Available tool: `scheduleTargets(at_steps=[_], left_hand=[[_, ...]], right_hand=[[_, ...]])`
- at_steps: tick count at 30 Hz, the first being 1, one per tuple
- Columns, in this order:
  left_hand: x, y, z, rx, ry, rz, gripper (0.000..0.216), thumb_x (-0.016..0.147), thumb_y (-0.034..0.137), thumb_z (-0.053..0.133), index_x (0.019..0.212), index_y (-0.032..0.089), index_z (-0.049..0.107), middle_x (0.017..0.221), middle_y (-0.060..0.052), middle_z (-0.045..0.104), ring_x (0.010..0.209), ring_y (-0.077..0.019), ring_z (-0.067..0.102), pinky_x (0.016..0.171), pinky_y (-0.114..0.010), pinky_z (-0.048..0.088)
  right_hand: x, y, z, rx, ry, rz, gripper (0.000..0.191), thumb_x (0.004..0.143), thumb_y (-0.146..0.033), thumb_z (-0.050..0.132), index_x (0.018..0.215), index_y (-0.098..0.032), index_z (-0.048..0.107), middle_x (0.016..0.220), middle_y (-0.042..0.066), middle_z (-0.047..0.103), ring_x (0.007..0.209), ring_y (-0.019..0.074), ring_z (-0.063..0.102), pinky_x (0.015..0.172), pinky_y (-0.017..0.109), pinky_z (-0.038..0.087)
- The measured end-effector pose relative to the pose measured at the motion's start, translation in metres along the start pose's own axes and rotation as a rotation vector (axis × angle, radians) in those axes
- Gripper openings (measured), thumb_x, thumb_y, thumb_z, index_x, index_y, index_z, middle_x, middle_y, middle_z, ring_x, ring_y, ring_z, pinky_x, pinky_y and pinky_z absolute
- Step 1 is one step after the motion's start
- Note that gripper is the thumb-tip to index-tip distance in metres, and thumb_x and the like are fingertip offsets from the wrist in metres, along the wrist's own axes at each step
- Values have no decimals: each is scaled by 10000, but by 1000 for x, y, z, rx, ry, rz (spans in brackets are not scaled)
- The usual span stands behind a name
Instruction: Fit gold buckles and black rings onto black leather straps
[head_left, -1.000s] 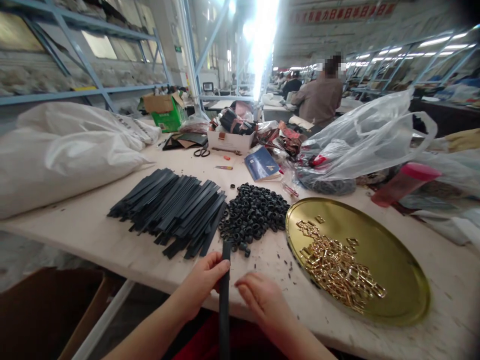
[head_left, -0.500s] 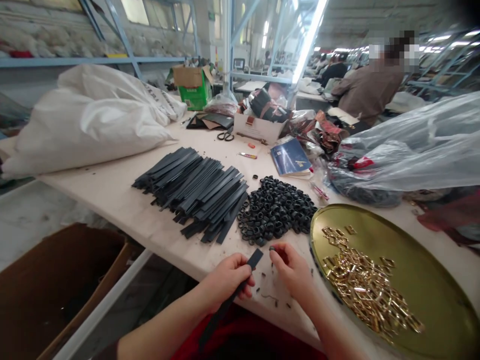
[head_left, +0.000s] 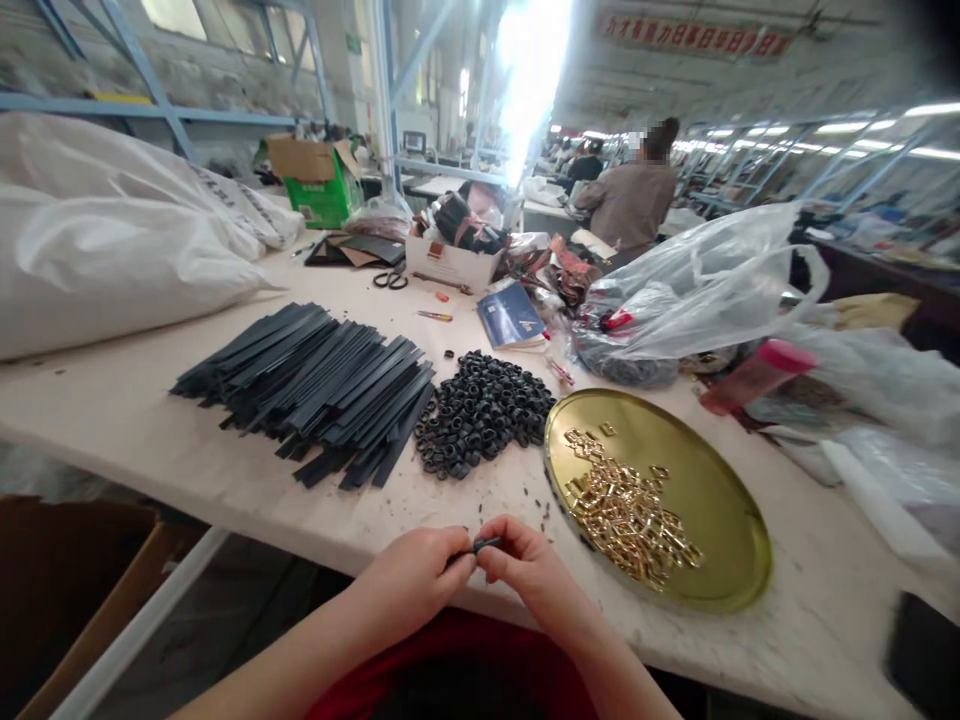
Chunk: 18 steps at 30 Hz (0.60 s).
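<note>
My left hand [head_left: 420, 570] pinches a dark strap [head_left: 486, 544] near its tip, just over the table's front edge. The fingers of my right hand [head_left: 529, 568] are closed at that tip, against my left fingertips. The small black loop in my right fingers is mostly hidden, and I cannot tell whether the strap passes through it. Beyond my hands lies a heap of black loops [head_left: 487, 410]. Left of it, many flat dark straps [head_left: 315, 375] lie in a stack. A round gold tray [head_left: 720, 500] on the right holds gold-coloured metal buckles [head_left: 626, 515].
A white sack [head_left: 112, 250] fills the table's left side. Scissors [head_left: 390, 281], a cutter knife [head_left: 435, 316] and a blue booklet [head_left: 512, 315] lie farther back. Plastic bags [head_left: 675, 300] and a pink-lidded bottle [head_left: 757, 375] stand right. A cardboard box [head_left: 67, 600] is below left. A person [head_left: 634, 205] is in the background.
My hands have come together: the right one, holding a loop, has moved to the strap's tip in my left. The view has turned to the right, so the tabletop things appear farther left.
</note>
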<state>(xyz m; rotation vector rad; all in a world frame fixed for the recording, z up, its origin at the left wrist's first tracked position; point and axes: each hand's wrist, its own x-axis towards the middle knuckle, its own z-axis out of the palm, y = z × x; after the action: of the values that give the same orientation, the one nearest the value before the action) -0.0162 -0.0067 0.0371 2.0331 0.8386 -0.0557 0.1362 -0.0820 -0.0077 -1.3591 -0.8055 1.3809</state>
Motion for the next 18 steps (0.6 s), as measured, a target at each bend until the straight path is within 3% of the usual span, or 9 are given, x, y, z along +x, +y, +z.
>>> scheduleTargets(at_steps=[2,4,6,9,12,14,16,18], left_hand=[[-4,3,2,-172,-112,-35,261,830,295,345,1007,193,508,619,31,534,511,-114,485,519,-222,315],[-5,3,6,-294,-151,-58,389,849,321,325,1216,200,367,586,54,491,482,-110,454,509,-220,334],[-2,0,12,-360,-93,-37,464,856,384,326,1272,179,317,559,61,435,499,-112,417,501,-217,327],[9,-9,19,-499,-3,6,494,837,473,349,1209,152,403,558,62,389,484,-96,349,454,-203,270],[19,-14,20,-582,43,-26,383,806,467,400,980,149,523,511,85,309,425,-70,252,409,-199,190],[25,-14,19,-586,87,-61,303,787,427,412,858,155,523,466,99,264,400,-67,224,398,-201,165],[30,-12,19,-591,120,-80,258,775,393,393,815,163,504,427,109,239,378,-70,220,391,-201,157],[35,-9,21,-603,135,-84,233,766,370,375,792,169,490,405,116,224,362,-70,215,387,-200,157]], right_hand=[[-4,-3,-1,-6,30,-28,217,661,-360,666,728,-178,569,624,-43,513,592,109,440,595,244,342],[-6,-3,1,18,45,-39,225,659,-367,667,715,-178,558,596,-49,501,576,104,434,587,240,339],[-7,1,5,51,29,-33,245,652,-379,674,705,-180,541,558,-58,487,555,100,431,575,236,341],[-6,5,2,-7,-31,-63,255,721,-430,592,744,-181,540,578,-43,517,554,107,467,573,240,375],[5,-4,-30,-516,69,-182,247,821,-403,457,801,-185,570,683,-5,587,618,125,525,581,236,400],[19,-16,-64,-1078,389,-228,230,851,-350,414,785,-197,573,721,4,609,664,132,547,592,227,396],[37,-28,-99,-1231,541,-198,222,856,-285,394,800,-170,575,809,64,622,745,173,555,649,272,386],[56,-36,-124,-1339,590,-166,180,831,-256,440,815,-151,586,835,102,627,779,199,560,667,290,377]])
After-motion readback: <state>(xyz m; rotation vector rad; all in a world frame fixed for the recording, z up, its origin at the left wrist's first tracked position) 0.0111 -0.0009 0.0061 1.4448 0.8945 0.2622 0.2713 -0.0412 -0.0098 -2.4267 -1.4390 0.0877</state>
